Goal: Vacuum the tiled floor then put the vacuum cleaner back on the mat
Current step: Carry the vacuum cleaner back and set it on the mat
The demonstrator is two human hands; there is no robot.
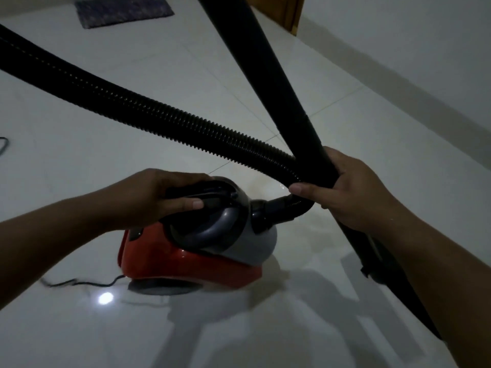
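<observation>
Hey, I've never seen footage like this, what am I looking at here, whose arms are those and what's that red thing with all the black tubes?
There is one picture, taken by a camera worn on a person's head, looking forward and down, so the two bare arms are the wearer's own. No robot is involved.

The red and grey canister vacuum cleaner sits low over the glossy white tiled floor. The left hand grips its black carry handle. The right hand is wrapped round the smooth black rigid tube. The ribbed black flexible hose runs from the vacuum's front away to the left.

A thin black power cord trails on the floor. The dark grey shaggy mat, where the vacuum belongs, lies far off at the top left.
</observation>
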